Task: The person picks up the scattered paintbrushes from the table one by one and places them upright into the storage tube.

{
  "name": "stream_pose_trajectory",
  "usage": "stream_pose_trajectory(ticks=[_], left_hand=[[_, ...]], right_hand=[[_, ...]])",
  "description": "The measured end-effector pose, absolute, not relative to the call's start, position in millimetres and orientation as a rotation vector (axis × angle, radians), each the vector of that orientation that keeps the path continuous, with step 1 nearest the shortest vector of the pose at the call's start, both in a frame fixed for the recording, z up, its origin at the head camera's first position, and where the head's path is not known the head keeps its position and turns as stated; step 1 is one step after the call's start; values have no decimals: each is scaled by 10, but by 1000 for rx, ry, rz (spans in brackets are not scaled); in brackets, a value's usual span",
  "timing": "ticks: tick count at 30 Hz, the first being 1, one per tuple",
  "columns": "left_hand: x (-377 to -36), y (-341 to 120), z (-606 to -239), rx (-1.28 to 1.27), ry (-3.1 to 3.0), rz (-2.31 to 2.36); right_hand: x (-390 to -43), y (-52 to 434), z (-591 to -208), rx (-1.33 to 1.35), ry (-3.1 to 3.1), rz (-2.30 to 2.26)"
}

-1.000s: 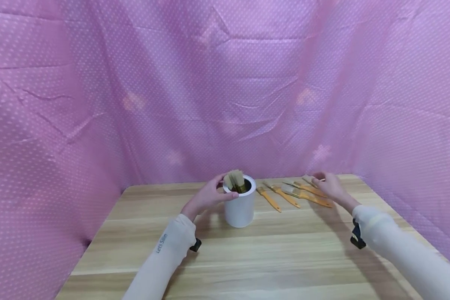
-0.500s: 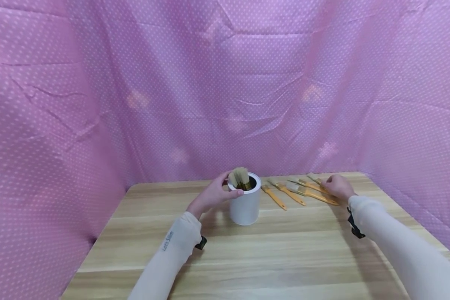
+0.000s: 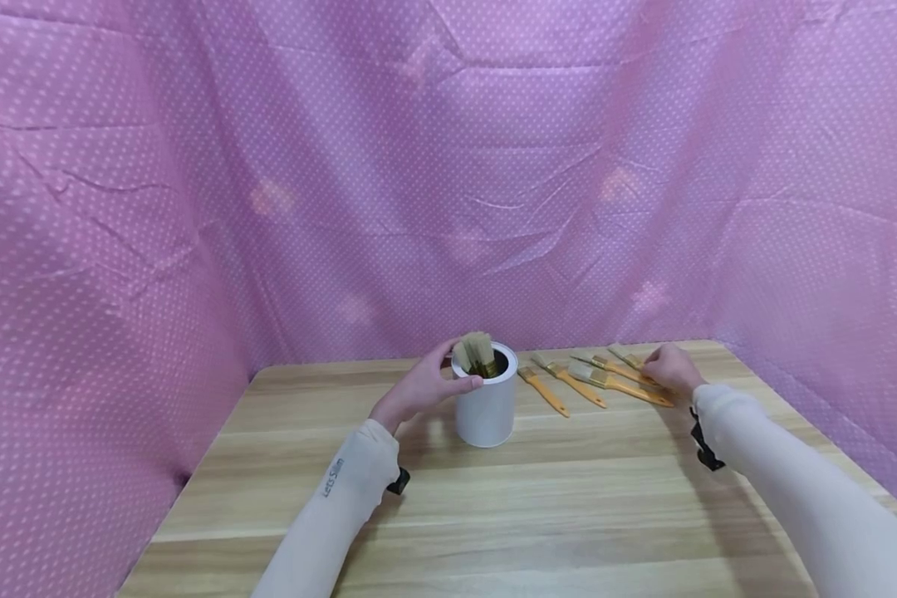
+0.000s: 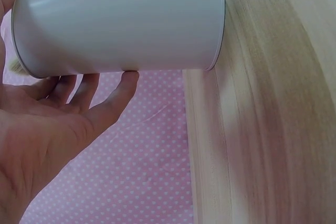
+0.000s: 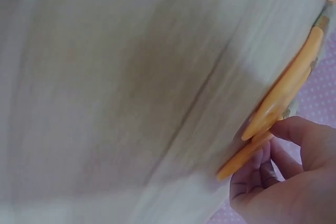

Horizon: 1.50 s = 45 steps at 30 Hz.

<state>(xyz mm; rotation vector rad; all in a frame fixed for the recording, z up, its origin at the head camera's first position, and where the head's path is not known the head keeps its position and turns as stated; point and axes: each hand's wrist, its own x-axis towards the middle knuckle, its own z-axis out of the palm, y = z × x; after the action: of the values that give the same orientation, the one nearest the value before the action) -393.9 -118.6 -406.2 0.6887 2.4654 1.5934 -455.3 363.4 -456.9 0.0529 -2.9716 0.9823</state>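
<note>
A white can [image 3: 486, 407] stands on the wooden table [image 3: 538, 498] with several paintbrushes [image 3: 478, 353] upright in it, bristles up. My left hand [image 3: 456, 371] grips the can near its rim. In the left wrist view my fingers [image 4: 113, 95] curl round the can [image 4: 121, 22]. Several orange-handled paintbrushes [image 3: 568, 382] lie in a row to the can's right. My right hand [image 3: 661, 365] rests on the far-right ones. In the blurred right wrist view my fingertips [image 5: 262, 169] pinch the end of an orange handle [image 5: 286, 95].
Pink dotted cloth [image 3: 448, 183] hangs close behind and on both sides of the table. Bare wood [image 3: 553, 515] stretches from the can to the near edge. A black strap [image 3: 706, 448] sits on my right wrist.
My right hand has dropped from hovering with spread fingers onto the far-right brushes and curled its fingers. My left hand has stayed on the can.
</note>
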Motion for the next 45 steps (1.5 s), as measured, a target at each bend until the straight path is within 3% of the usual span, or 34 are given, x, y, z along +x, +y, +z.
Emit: stream_pose_trajectory(ticks=[15,21,37,45], left_hand=[[-3892,-1184,-4076,678,2465,1600],[-3872,-1185,-4084,671,2464,1595],[-3872,-1186,-4086,671,2455,1615],[-3871,-1200,-4073,666,2429,1634]], right_hand=[[-4436,3496,-4428,-29,-2703,1468],[-4362,3316,-4240,13,-2583,1868],[-3996,2142,-3467,357,-2183,2544],[-3803,1667,-3237,462,-2028,2488]])
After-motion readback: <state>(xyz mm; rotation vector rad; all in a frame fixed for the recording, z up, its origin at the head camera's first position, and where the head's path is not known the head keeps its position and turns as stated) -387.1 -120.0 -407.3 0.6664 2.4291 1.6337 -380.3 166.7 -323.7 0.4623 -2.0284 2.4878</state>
